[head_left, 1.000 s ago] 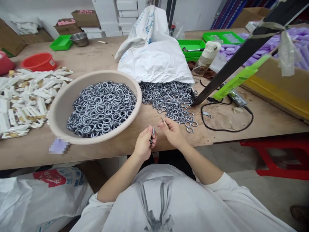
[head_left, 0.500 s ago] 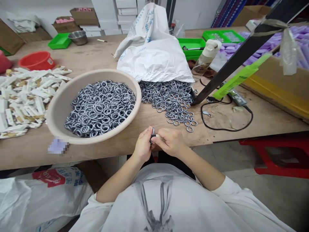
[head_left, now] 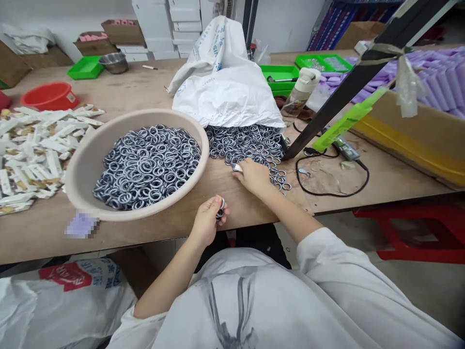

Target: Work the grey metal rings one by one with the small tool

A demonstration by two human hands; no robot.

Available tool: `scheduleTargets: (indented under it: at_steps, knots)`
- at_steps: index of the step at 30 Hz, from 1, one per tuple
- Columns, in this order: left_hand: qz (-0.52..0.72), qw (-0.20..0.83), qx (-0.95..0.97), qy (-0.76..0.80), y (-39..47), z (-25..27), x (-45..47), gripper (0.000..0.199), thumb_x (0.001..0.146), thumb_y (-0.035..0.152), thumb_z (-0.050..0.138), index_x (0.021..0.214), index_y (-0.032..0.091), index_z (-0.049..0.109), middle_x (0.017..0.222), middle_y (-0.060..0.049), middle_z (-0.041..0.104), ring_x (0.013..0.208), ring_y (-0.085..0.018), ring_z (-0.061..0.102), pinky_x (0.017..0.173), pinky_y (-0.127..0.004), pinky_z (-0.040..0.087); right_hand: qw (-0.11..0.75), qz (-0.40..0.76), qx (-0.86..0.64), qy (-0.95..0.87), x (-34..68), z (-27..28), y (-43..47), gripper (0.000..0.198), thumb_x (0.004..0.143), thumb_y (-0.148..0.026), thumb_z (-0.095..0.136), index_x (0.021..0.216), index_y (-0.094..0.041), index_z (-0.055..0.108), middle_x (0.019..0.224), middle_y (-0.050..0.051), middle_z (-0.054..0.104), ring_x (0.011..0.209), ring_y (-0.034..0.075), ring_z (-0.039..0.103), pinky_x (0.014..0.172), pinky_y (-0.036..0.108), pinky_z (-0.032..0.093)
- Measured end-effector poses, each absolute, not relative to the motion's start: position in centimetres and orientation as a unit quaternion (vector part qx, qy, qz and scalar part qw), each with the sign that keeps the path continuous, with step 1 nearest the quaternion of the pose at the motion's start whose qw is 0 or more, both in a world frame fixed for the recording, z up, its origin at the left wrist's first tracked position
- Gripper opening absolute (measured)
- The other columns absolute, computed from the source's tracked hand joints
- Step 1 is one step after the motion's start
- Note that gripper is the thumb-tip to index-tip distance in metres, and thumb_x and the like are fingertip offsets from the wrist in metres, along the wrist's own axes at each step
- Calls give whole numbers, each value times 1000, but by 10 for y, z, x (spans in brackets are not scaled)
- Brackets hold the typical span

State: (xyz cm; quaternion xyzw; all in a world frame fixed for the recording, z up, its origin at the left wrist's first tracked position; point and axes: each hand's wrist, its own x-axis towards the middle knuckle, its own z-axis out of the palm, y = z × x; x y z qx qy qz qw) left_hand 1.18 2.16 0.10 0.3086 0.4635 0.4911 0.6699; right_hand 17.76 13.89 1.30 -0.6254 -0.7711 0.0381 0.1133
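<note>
My left hand (head_left: 209, 219) is closed around a few dark grey rings (head_left: 221, 209), just above the table's front edge. Farther forward, my right hand (head_left: 255, 175) reaches to the near side of a loose heap of the same rings (head_left: 247, 140). A small white and dark piece (head_left: 237, 167) sticks out at its fingertips; its kind is unclear and the palm side is hidden. To the left stands a wide beige basin (head_left: 70, 180) holding a large mound of rings. Behind the heap lies a white woven sack (head_left: 225, 92), its mouth over the rings.
A dark slanted post (head_left: 327, 102) rises right of the heap, beside a cable (head_left: 332, 195) and a bottle (head_left: 302, 89). White strips (head_left: 47, 150) are piled at far left near a red bowl (head_left: 51, 96). A red stool (head_left: 407, 237) stands below right.
My hands, together half a second ago, are now apart. The right has moved forward to the ring heap; the left has shifted slightly left, still holding rings. The view has turned slightly.
</note>
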Motion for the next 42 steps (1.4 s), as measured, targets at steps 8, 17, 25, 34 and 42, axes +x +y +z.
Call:
scheduleTargets:
  at_steps: [8,17,25,34,42]
  knots:
    - [530,613,336,481,37,1,1,45,75,48,75,106,16,67,75,-2,66,51,-7,50,44,-18,30,312,417,-484,-703,167,12,111,29,92,-43,58,76,-18,58,70,-1,55,64,14,49,61,27,36]
    - [532,596,390,457,37,-1,26,48,73,61,74,82,17,59,65,4,53,49,-6,41,44,-19,30,434,650,-401,-478,152,11,51,50,78,-69,64,77,-21,51,59,-7,42,47,8,33,44,22,27]
    - [513,651,327,454,31,9,26,42,71,54,77,76,17,58,56,5,48,44,-5,37,40,-16,26,470,466,-398,-635,159,10,50,33,86,-50,67,103,-22,67,98,5,68,91,20,62,82,34,50]
    - [497,684,330,419,31,17,22,30,71,39,73,67,17,53,55,5,47,45,-5,36,39,-15,27,453,473,-408,-636,169,18,62,51,88,-70,52,78,-20,59,67,-1,54,63,13,49,60,27,39]
    - [492,720,284,398,30,26,19,31,70,38,74,68,18,51,49,6,43,40,-5,33,37,-15,26,376,286,-354,-807,179,28,37,50,100,-57,39,66,-20,46,63,-2,45,58,12,40,57,27,27]
